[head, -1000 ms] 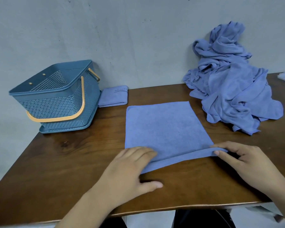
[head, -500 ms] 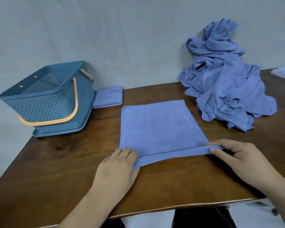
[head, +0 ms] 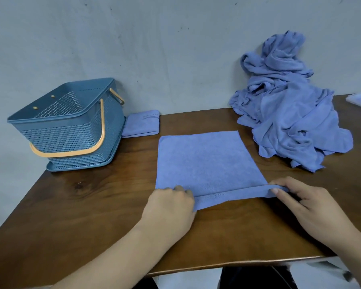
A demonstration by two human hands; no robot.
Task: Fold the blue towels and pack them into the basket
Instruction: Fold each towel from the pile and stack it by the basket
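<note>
The wooden table bore a flat towel (gripped at its near edge). Left beyond the grip stood the basket and a folded towel; right beyond, a towel heap.

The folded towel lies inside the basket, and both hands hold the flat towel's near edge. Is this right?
No: the head view shows the folded towel on the table beside the basket, not inside it. Left hand and right hand do hold the flat towel at its near edge.
</note>
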